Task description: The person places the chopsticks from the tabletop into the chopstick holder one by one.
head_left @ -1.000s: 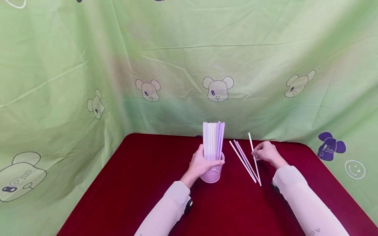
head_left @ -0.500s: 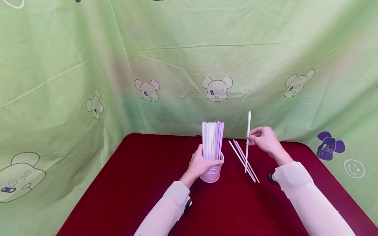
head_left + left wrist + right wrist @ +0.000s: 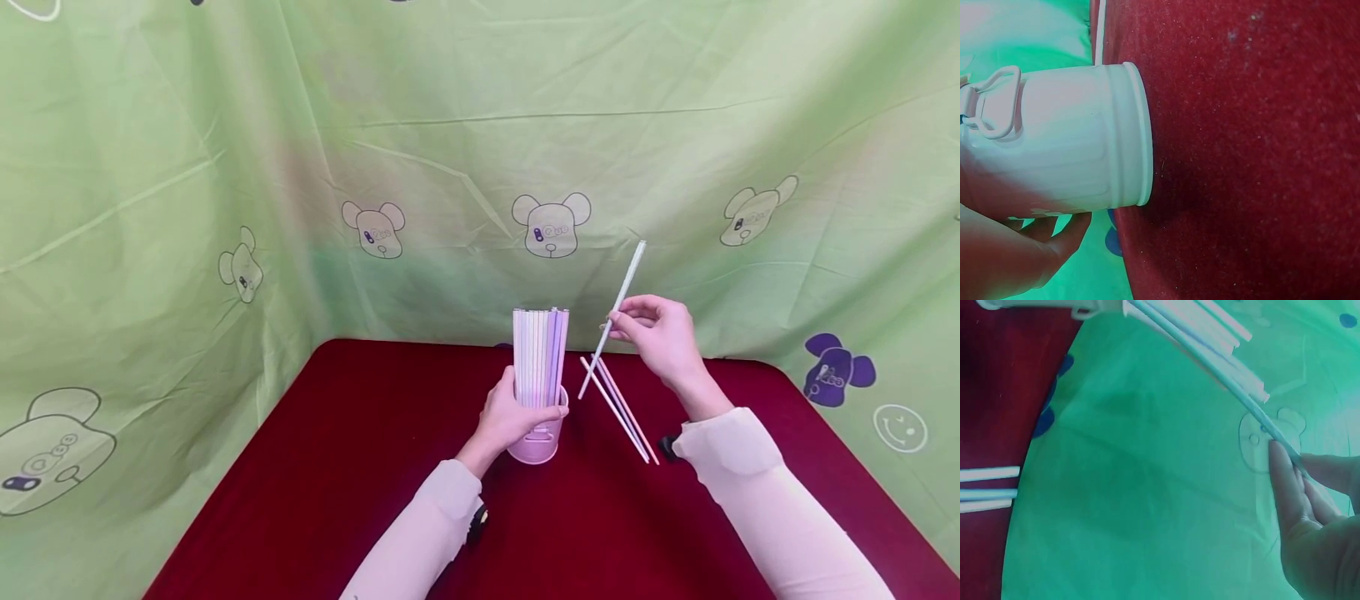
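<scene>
In the head view my left hand (image 3: 504, 419) grips a pale pink bucket (image 3: 534, 451) near its rim, the thumb across the front. A bundle of pale straws (image 3: 534, 358), some purple and pink, stands upright in it. My right hand (image 3: 666, 335) pinches one whitish straw (image 3: 630, 277) between thumb and fingers. It is held in the air, tilted, its lower end to the right of the bucket. Three loose straws (image 3: 615, 409) lie below it on the table. The left wrist view has the bucket's wire handle (image 3: 1002, 103) on its side.
A dark red cloth covers the table (image 3: 375, 450). Green fabric (image 3: 450, 167) printed with bear heads hangs behind the table and along its sides. The table's back edge runs close behind the bucket.
My right hand has lifted the whitish straw off the table and carried it up and left toward the bucket, tilting its top to the right. The left hand and bucket stay put.
</scene>
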`<state>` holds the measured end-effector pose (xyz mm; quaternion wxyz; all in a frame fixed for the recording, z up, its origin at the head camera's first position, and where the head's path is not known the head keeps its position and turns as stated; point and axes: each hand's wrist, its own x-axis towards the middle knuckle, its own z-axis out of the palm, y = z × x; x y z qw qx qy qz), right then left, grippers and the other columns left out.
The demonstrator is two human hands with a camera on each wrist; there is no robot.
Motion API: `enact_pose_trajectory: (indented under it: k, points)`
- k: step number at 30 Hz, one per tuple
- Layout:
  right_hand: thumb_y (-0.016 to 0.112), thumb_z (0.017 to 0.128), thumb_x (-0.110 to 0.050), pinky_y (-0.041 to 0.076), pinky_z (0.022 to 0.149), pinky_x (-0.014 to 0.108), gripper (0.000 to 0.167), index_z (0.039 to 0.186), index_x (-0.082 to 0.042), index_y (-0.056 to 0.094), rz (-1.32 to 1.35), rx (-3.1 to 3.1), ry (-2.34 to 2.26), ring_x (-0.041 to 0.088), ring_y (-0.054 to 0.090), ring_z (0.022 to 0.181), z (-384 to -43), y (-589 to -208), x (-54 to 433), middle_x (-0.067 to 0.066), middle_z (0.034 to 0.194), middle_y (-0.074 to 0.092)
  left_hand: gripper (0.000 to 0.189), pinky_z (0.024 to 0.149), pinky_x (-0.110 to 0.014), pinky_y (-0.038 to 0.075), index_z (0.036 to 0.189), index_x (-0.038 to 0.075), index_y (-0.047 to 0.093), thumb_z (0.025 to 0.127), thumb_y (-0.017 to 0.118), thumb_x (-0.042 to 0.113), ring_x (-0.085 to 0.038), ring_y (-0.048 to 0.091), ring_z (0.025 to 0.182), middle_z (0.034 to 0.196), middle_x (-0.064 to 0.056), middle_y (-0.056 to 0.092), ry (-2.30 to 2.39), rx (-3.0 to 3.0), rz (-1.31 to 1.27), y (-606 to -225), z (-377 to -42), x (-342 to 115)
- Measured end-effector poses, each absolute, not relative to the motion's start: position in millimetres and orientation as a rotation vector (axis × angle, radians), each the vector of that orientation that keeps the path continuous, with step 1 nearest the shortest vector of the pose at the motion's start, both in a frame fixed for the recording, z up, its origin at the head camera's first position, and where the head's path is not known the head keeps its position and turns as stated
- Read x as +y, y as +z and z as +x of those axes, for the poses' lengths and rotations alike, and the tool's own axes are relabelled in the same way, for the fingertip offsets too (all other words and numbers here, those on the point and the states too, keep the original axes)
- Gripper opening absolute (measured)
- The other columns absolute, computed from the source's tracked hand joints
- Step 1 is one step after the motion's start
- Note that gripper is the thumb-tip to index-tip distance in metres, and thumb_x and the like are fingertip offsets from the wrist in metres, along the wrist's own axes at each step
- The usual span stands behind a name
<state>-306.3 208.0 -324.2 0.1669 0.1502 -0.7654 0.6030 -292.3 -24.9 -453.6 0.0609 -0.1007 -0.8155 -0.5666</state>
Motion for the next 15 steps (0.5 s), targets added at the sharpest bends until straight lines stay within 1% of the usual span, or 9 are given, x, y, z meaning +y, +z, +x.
enact_pose_trajectory:
  k: [2, 4, 9, 11, 13, 15]
  points:
    - [0.066, 0.095, 0.005, 0.06, 0.074, 0.03, 0.026, 0.111, 0.023, 0.057, 0.457, -2.113, 1.752, 0.01, 0.075, 0.075, -307.4, -325.1, 202.6, 0.002, 0.084, 0.074, 0.075, 0.081, -0.039, 0.054, 0.123, 0.025, 0.054, 0.065, 0.093, 0.052, -0.01, 0.066, 0.091, 0.103, 0.009, 0.068, -1.716, -2.464, -0.305, -453.2, -292.3, -25.0]
    - [0.067, 0.095, 0.005, 0.06, 0.074, 0.032, 0.026, 0.111, 0.024, 0.058, 0.476, -2.082, 1.763, 0.011, 0.076, 0.075, -308.8, -327.8, 197.3, 0.006, 0.085, 0.074, 0.076, 0.081, -0.039, 0.055, 0.123, 0.025, 0.054, 0.065, 0.093, 0.053, -0.01, 0.066, 0.091, 0.104, 0.008, 0.069, -1.714, -2.463, -0.304, -453.4, -292.5, -25.0]
    - [0.069, 0.095, 0.001, 0.06, 0.074, 0.031, 0.024, 0.11, 0.019, 0.062, 0.496, -2.172, 1.682, 0.013, 0.076, 0.075, -310.0, -342.3, 186.1, 0.029, 0.095, 0.071, 0.077, 0.08, -0.039, 0.055, 0.123, 0.024, 0.054, 0.064, 0.093, 0.054, -0.01, 0.066, 0.091, 0.103, 0.008, 0.068, -1.718, -2.464, -0.299, -452.3, -292.6, -24.8]
    - [0.07, 0.095, 0.0, 0.061, 0.073, 0.031, 0.023, 0.109, 0.017, 0.064, 0.495, -2.224, 1.64, 0.013, 0.076, 0.075, -310.2, -350.3, 183.0, 0.033, 0.097, 0.07, 0.077, 0.08, -0.039, 0.054, 0.123, 0.024, 0.054, 0.064, 0.093, 0.054, -0.009, 0.066, 0.09, 0.103, 0.009, 0.068, -1.715, -2.471, -0.294, -452.0, -292.4, -24.6]
    - [0.071, 0.094, 0.0, 0.061, 0.072, 0.031, 0.022, 0.108, 0.016, 0.066, 0.497, -2.26, 1.608, 0.014, 0.075, 0.075, -310.5, -358.3, 180.6, 0.034, 0.096, 0.07, 0.076, 0.08, -0.039, 0.054, 0.123, 0.025, 0.054, 0.064, 0.093, 0.055, -0.009, 0.066, 0.09, 0.103, 0.009, 0.068, -1.707, -2.479, -0.292, -452.2, -292.6, -24.4]
    - [0.073, 0.092, 0.001, 0.061, 0.072, 0.031, 0.021, 0.107, 0.015, 0.067, 0.501, -2.288, 1.565, 0.015, 0.076, 0.075, -311.5, -366.1, 178.5, 0.032, 0.095, 0.071, 0.076, 0.08, -0.039, 0.054, 0.123, 0.025, 0.054, 0.064, 0.092, 0.055, -0.009, 0.066, 0.09, 0.103, 0.009, 0.068, -1.702, -2.477, -0.292, -451.3, -292.6, -24.2]
